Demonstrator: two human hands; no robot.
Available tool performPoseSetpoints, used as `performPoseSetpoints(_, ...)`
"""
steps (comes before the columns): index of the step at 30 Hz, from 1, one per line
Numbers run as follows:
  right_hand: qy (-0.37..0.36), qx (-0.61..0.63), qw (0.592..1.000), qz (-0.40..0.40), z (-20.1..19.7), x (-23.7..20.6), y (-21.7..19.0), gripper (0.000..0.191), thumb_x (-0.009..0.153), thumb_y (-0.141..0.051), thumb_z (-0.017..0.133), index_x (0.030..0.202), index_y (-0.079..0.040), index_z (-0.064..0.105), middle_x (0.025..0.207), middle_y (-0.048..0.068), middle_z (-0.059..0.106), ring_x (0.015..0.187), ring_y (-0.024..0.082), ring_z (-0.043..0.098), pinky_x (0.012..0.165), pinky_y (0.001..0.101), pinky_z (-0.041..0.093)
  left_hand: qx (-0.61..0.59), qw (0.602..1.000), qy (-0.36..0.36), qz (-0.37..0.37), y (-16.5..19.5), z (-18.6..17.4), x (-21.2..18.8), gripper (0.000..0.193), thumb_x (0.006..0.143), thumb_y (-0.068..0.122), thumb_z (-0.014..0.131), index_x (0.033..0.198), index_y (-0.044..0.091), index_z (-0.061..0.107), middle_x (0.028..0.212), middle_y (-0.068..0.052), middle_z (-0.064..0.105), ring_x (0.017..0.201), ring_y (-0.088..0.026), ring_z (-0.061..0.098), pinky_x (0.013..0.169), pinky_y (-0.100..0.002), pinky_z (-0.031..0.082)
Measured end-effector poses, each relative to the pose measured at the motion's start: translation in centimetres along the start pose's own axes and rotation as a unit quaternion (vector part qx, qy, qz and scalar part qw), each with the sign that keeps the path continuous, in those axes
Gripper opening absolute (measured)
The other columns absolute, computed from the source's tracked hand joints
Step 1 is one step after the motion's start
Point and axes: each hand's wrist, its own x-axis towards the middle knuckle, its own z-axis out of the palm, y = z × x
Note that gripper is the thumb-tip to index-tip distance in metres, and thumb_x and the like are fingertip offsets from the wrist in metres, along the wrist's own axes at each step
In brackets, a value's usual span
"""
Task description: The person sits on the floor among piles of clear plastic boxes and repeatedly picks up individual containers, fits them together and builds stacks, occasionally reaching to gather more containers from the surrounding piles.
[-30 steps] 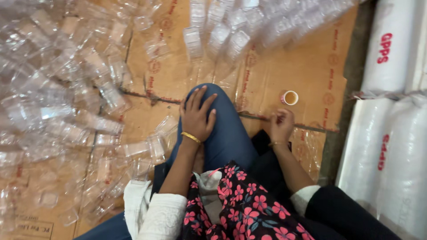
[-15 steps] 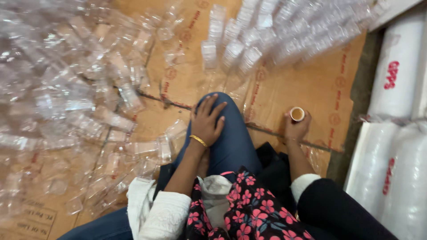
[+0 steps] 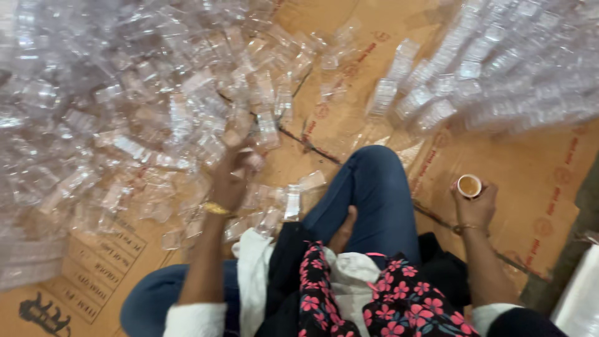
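I sit on the floor in blue jeans (image 3: 374, 193), knee raised. My left hand (image 3: 232, 171) reaches out to the left into a heap of clear plastic containers (image 3: 125, 112); it is blurred and its fingers rest among the loose pieces, so whether it holds one cannot be told. My right hand (image 3: 475, 203) is shut on a small paper cup (image 3: 469, 185) with a brown drink, held just above the cardboard (image 3: 530, 181) at the right.
Rows of stacked clear plastic containers (image 3: 486, 68) lie at the upper right. Flattened brown cardboard sheets cover the floor. A white wrapped roll (image 3: 583, 299) stands at the lower right edge. A floral cloth (image 3: 387, 293) lies in my lap.
My left hand left my knee and swung left into the plastic heap. My right hand picked up the small cup from the cardboard. My view turned left.
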Motion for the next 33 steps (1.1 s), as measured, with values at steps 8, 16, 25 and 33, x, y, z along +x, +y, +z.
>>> performPoseSetpoints(8, -0.268, 0.176, 0.936, -0.142, 1.1, 3.8, -16.4, 0.051, 0.090, -0.015, 0.082, 0.129, 0.001, 0.053, 0.117, 0.008, 0.068, 0.109, 0.014, 0.068, 0.095, 0.0297, 0.058, -0.228, 0.885, 0.378, -0.146, -3.6, -13.4, -8.4, 0.029, 0.107, 0.018, 0.055, 0.135, 0.009, 0.058, 0.128, -0.009, 0.066, 0.110, -0.019, 0.067, 0.092, -0.032, 0.056)
performPoseSetpoints(16, -0.562, 0.115, 0.765, -0.293, 1.5, 1.4, -40.6, 0.060, 0.079, -0.015, 0.080, 0.132, -0.007, 0.053, 0.124, 0.007, 0.068, 0.119, 0.017, 0.067, 0.101, 0.0355, 0.052, -0.160, 0.841, 0.500, -0.129, -11.5, -13.9, -7.2, 0.016, 0.108, 0.016, 0.055, 0.105, 0.004, 0.064, 0.114, -0.010, 0.073, 0.096, -0.016, 0.070, 0.084, -0.030, 0.059)
performPoseSetpoints(25, -0.705, 0.187, 0.470, -0.497, -4.9, -4.0, -55.4, 0.063, 0.078, -0.021, 0.085, 0.134, -0.011, 0.058, 0.131, 0.003, 0.072, 0.121, 0.020, 0.073, 0.097, 0.0383, 0.054, -0.095, 0.903, 0.398, -0.133, -9.0, -9.7, -4.3, 0.038, 0.091, -0.015, 0.042, 0.116, 0.005, 0.062, 0.123, -0.006, 0.066, 0.103, -0.016, 0.072, 0.086, -0.030, 0.061)
performPoseSetpoints(33, -0.740, 0.085, 0.423, -0.515, -10.8, -7.7, -61.7, 0.030, 0.101, -0.033, 0.063, 0.129, -0.022, 0.067, 0.124, -0.005, 0.074, 0.116, 0.012, 0.070, 0.092, 0.0295, 0.055, 0.054, 0.891, 0.438, -0.109, -10.1, -10.1, -5.0, 0.051, 0.077, -0.025, 0.039, 0.112, 0.004, 0.062, 0.134, -0.012, 0.057, 0.128, -0.024, 0.059, 0.095, -0.034, 0.058)
